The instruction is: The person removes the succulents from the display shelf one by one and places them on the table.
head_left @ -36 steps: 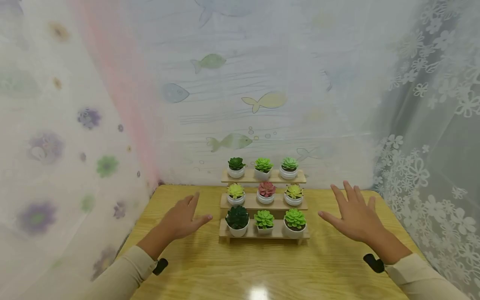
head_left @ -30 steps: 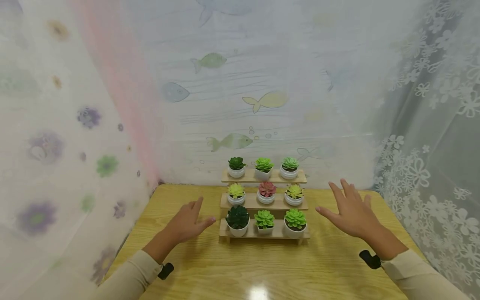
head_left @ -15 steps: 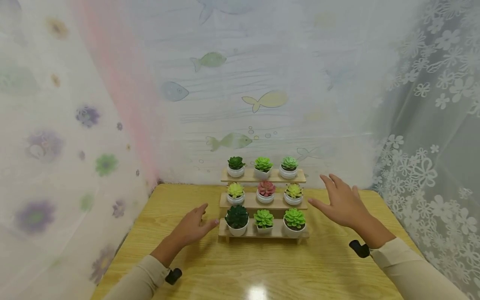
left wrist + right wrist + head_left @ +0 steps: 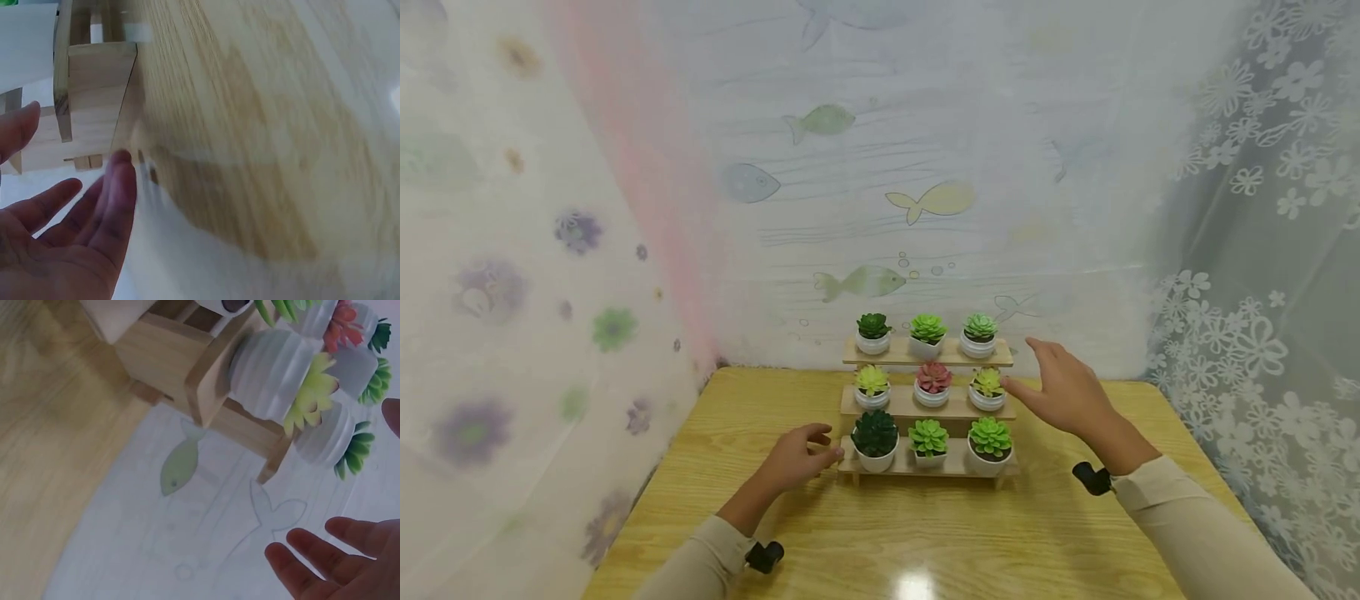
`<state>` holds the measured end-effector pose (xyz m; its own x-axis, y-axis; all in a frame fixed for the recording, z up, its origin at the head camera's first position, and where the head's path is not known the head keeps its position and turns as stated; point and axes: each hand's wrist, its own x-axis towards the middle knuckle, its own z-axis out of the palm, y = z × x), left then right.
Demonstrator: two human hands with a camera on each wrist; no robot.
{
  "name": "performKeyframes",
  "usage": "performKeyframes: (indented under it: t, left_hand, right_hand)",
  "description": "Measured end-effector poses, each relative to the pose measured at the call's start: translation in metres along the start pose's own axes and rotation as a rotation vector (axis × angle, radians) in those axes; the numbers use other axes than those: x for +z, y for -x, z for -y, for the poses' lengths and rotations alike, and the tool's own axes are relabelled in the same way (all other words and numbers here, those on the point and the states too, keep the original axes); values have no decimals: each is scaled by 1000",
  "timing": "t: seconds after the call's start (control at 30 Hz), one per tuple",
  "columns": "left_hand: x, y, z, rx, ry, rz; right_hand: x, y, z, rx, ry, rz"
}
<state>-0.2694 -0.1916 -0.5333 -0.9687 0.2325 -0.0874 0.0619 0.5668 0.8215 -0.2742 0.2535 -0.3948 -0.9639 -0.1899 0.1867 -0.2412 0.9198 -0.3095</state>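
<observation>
A three-tier wooden stand (image 4: 955, 465) holds several small potted succulents in white pots. My left hand (image 4: 793, 460) is at the stand's left end, thumb tip right by the bottom shelf, fingers loosely bent and holding nothing. In the left wrist view its fingers (image 4: 122, 187) point at the stand's wooden end piece (image 4: 100, 81). My right hand (image 4: 1067, 392) reaches in from the right, thumb tip near the yellow-green succulent (image 4: 988, 383) on the middle shelf. Its fingers (image 4: 312, 556) are spread and relaxed beside the upper shelves in the right wrist view. Dark green succulent (image 4: 875, 433) sits at bottom left.
The stand rests on a wood-grain table (image 4: 880, 533) near its back edge. Behind hangs a pale curtain (image 4: 910, 150) printed with fish. Flower-patterned curtains (image 4: 497, 350) close the left side and sheer floral fabric (image 4: 1262, 350) the right. A red succulent (image 4: 933, 379) sits mid-stand.
Both hands have moved inward toward the stand: the left one rightward and slightly down, its fingers bending more, the right one leftward and up. The stand and plants have stayed in place.
</observation>
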Motion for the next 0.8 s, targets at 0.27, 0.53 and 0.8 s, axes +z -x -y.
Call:
performKeyframes:
  t: [0.27,0.53,0.8]
  left_hand:
    - [7,-2,5,-26,260,54]
    - [14,-1,8,-2,385,56]
    - [16,-2,6,8,389,25]
  right_hand:
    - [5,-22,7,13,-93,19]
    - [16,-38,9,30,-160,-8]
    - [17,-53,13,45,-224,-34]
